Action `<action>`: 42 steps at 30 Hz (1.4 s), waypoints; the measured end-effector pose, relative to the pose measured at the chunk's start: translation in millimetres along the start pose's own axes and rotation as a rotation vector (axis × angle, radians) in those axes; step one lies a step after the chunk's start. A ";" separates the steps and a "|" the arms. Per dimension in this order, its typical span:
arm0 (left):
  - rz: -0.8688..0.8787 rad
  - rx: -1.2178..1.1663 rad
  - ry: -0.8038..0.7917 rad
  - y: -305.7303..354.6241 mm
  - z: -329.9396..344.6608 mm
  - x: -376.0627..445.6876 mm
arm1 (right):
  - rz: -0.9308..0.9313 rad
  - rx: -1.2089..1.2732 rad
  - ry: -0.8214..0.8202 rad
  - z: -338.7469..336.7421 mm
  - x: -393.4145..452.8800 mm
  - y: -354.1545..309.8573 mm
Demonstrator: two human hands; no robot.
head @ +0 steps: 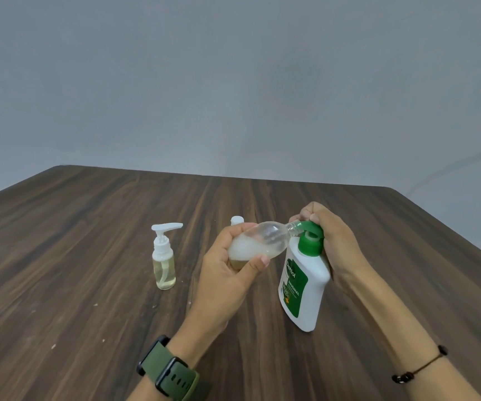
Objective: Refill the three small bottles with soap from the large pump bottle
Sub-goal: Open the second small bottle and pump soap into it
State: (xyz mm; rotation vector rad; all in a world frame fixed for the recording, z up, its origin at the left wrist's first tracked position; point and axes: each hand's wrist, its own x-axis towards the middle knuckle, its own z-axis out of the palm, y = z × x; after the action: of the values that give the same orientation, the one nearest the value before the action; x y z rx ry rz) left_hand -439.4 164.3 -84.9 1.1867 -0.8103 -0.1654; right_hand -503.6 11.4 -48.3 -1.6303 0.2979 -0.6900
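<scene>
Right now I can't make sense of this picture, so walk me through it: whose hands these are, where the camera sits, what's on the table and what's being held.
There is no machine here. A person wears a camera on the head, looking forward and down, so the two arms reaching in from the bottom are that person's own.

The left hand, with a green watch on its wrist, holds a small clear bottle tipped on its side, its open neck against the green pump spout of the big white soap bottle. The small bottle already has some foamy soap in it. The right hand is curled over the pump.

On the brown wooden table stands another small bottle, pump cap on, holding yellowish liquid. A white cap peeks out behind the left hand; what it belongs to is hidden.
</scene>
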 end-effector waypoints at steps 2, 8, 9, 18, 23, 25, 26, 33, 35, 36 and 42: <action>-0.002 0.002 0.008 -0.4 -0.3 -0.6 | 0.004 -0.014 -0.010 0.6 -0.5 -3.1; -0.008 -0.023 -0.002 1.6 3.3 3.6 | -0.047 -0.124 -0.024 -5.9 6.0 -15.7; -0.008 -0.019 -0.002 0.0 2.6 3.7 | -0.040 -0.091 -0.021 -5.1 4.7 -11.6; -0.015 -0.004 0.012 1.2 1.6 6.2 | -0.040 -0.033 0.001 -1.4 6.2 -15.4; -0.015 -0.002 0.010 -3.4 -0.5 4.8 | -0.018 -0.006 0.025 2.2 -1.2 -3.4; -0.024 0.002 0.013 -4.6 -0.8 3.7 | -0.013 0.013 0.041 3.5 -3.3 -1.0; -0.030 -0.001 0.013 -3.3 -0.1 3.4 | -0.012 0.014 0.042 3.5 -3.1 -3.1; -0.018 -0.007 0.006 2.4 3.8 5.1 | -0.021 -0.032 0.029 0.4 2.2 -12.6; -0.031 -0.012 0.014 -1.4 1.3 4.2 | -0.007 -0.010 0.045 3.0 -3.4 -4.7; -0.037 -0.014 0.019 -2.7 0.5 3.7 | -0.004 -0.001 0.051 3.9 -4.8 -2.4; -0.055 -0.044 0.021 4.2 4.0 4.6 | -0.043 -0.099 0.023 0.3 3.6 -19.3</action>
State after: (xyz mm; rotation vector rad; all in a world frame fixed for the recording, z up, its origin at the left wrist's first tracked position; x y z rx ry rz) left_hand -439.9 160.6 -78.5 1.1678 -0.7530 -0.2147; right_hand -504.3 13.3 -28.8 -1.7284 0.3182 -0.7370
